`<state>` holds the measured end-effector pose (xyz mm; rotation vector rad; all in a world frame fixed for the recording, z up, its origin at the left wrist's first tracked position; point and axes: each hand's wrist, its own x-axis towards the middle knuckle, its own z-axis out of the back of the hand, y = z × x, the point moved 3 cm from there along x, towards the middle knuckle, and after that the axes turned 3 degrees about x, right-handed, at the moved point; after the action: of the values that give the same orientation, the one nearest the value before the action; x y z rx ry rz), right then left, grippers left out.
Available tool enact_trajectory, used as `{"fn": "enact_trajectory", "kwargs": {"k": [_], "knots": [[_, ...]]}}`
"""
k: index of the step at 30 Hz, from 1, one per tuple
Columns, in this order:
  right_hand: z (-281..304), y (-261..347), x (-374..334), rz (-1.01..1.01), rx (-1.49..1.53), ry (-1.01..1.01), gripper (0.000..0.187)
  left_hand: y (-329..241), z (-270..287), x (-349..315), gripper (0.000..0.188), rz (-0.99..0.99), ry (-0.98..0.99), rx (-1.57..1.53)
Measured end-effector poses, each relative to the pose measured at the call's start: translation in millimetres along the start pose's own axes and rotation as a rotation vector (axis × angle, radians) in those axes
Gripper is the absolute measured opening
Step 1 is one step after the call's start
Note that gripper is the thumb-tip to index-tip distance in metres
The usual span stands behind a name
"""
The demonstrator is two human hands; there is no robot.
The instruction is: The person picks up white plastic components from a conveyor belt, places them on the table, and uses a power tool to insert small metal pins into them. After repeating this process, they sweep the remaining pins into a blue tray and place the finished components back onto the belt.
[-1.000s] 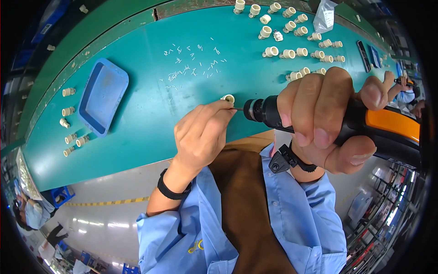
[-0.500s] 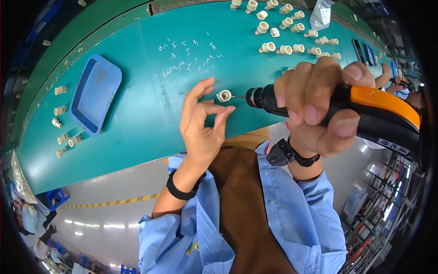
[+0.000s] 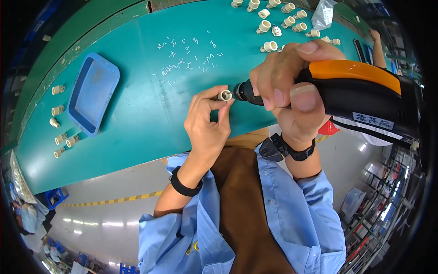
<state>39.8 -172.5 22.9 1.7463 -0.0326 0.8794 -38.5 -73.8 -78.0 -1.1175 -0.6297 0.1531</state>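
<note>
A small cream lamp socket [image 3: 224, 95] is pinched between the thumb and fingers of my left hand [image 3: 206, 122], just above the green table. Its round opening faces up and toward the tool. My right hand [image 3: 287, 86] is wrapped round a black and orange electric screwdriver [image 3: 360, 86], lying nearly level. The screwdriver's black nose is right up against the socket; its thin bit is mostly hidden there, so I cannot tell how deep it reaches.
Thin silvery pins [image 3: 175, 66] lie scattered beyond my left hand. A blue tray [image 3: 93, 93] sits at the left, with several cream sockets [image 3: 58, 110] beside it. More sockets [image 3: 270, 46] stand far right, near a clear plastic bag [image 3: 323, 14]. Another person's arm [image 3: 378, 50] reaches in at the right.
The screwdriver has moved left, its nose closing on the socket so the bit no longer shows plainly. My left fingers have drawn together round the socket.
</note>
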Motion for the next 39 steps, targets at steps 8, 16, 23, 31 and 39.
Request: {"fn": "enact_trajectory", "kwargs": {"k": [8,16,23,31,39], "knots": [[-2.7,-9.7,1.5,0.016,-0.023,0.038,0.034,0.1,0.9,-0.2,0.021,-0.008,-0.016,0.006],[-10.1,-15.1,4.7,0.001,-0.004,0.018,0.026,-3.2,-0.4,0.5,0.020,-0.005,-0.033,0.039],[-1.2,9.8,12.7,0.029,0.197,0.031,0.033,8.1,-0.2,-2.5,0.019,-0.030,-0.064,0.014],[20.4,37.8,2.5,0.024,0.419,-0.002,0.031,11.6,11.7,-4.3,0.012,0.013,-0.049,-0.022],[49.8,33.4,-12.7,0.007,0.462,-0.165,0.019,-5.6,26.7,-14.7,0.012,0.028,-0.097,-0.102]]}}
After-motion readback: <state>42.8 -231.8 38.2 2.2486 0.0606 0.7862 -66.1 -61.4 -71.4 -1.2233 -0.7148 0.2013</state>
